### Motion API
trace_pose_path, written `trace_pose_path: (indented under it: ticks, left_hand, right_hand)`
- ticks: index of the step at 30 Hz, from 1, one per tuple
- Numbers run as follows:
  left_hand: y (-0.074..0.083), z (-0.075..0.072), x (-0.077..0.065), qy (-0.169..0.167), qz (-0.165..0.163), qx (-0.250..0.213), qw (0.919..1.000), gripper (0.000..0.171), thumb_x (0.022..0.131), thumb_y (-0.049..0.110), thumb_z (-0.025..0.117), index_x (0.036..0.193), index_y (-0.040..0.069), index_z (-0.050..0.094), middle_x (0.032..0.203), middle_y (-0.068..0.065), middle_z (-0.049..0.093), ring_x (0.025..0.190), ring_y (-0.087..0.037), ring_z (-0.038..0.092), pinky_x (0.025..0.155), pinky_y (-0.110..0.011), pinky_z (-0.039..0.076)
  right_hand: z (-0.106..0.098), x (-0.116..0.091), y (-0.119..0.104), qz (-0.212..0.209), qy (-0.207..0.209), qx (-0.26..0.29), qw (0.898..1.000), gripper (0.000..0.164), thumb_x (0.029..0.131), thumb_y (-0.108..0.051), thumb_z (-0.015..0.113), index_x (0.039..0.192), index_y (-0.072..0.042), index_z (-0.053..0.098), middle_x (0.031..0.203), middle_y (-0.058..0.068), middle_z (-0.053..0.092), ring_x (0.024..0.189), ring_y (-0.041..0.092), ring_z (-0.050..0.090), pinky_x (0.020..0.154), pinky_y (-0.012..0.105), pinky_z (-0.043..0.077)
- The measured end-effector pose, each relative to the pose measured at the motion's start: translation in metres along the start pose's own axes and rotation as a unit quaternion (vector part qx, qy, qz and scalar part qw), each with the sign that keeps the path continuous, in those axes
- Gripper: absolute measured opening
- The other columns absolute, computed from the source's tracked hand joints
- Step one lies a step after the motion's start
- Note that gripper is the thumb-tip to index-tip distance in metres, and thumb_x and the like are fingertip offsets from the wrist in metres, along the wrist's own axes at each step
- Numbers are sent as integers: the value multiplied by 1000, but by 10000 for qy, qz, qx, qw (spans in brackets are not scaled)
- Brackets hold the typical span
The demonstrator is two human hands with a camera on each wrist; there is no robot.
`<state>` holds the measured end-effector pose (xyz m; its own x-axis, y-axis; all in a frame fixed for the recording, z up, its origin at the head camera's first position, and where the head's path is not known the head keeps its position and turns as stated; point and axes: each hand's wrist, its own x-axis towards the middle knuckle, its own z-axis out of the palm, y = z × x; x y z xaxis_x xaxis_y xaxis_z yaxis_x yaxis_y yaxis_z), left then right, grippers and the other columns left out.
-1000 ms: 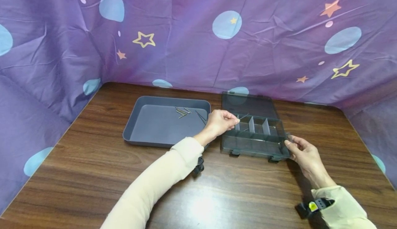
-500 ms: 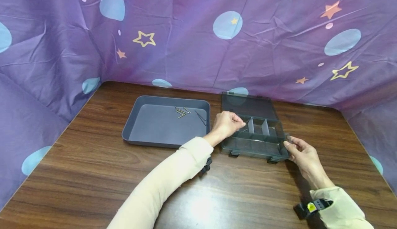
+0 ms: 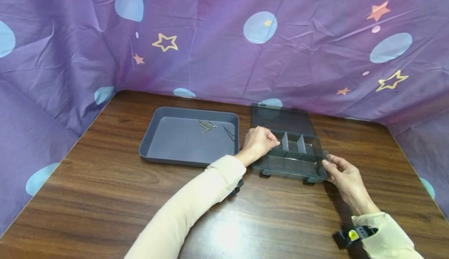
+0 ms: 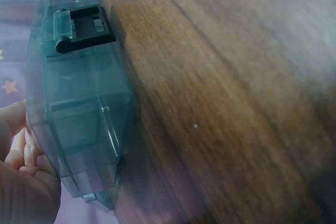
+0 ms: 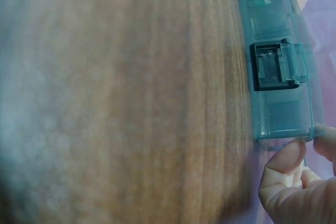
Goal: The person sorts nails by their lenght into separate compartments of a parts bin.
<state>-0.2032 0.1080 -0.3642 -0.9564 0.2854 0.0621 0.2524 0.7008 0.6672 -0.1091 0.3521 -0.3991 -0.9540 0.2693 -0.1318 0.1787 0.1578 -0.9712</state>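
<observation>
My left hand (image 3: 258, 140) reaches over the left rear compartment of a smoky clear divided box (image 3: 287, 165), its thumb and fingertips pinched together low at the opening. They hold a thin dark pin, mostly hidden by the fingers at this moment. The box's lid (image 3: 282, 120) lies back, open. At the box's right end, my right hand (image 3: 345, 175) grips the wall between thumb and fingers; the right wrist view shows the thumb (image 5: 286, 158) against that end. Left of the box, a grey tray (image 3: 175, 161) holds several brass-coloured nail-like pieces (image 3: 206, 125) and thin dark pins (image 3: 228, 131).
Upright grey dividers (image 3: 301, 144) split the box's rear row. Two black latches (image 3: 265, 174) hang along its front side. Under everything is a brown wood-grain table (image 3: 122, 196), and a purple star-patterned cloth (image 3: 210, 56) hangs behind it.
My left hand has moved a little right and down into the left rear compartment with the thin dark pin, which was visible beyond its fingertips before. The right hand keeps its grip on the box.
</observation>
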Motion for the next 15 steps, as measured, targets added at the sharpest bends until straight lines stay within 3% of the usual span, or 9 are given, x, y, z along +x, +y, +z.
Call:
trace_pose_path:
  ticks: [8, 15]
  left_hand:
    - [0, -1, 0, -32, 226, 145, 9996, 9, 78, 34, 76, 77, 25, 76, 82, 13, 73, 87, -8, 66, 74, -19, 48]
    - [-2, -2, -1, 33, 277, 173, 9995, 10, 76, 34, 78, 76, 24, 75, 79, 13, 72, 84, -7, 66, 72, -17, 47]
  right_hand:
    - [-1, 0, 1, 4, -13, 165, 9999, 24, 91, -20, 62, 111, -16, 48, 75, -14, 49, 58, -3, 41, 53, 14, 41]
    - [0, 0, 1, 40, -42, 110, 9999, 28, 91, -21, 61, 114, -14, 47, 76, -15, 50, 60, -3, 42, 54, 15, 41]
